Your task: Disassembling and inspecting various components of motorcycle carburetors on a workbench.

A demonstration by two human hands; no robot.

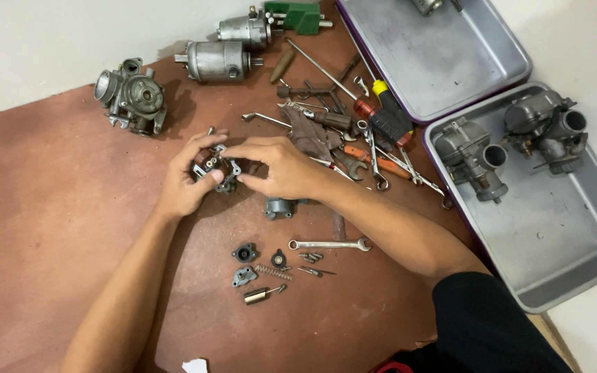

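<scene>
Item: small carburetor body (215, 173), which we grasp with our left hand (186, 181) and right hand (281, 166) above the brown surface (50, 207), combination wrench (330, 244) lying near.

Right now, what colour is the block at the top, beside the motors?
Green; the block shows best in the head view.

Bright, even overhead light; soft short shadows fall beneath the forearms, mild glare sits on the grey metal tray (450, 83), focus sharp throughout.
</scene>
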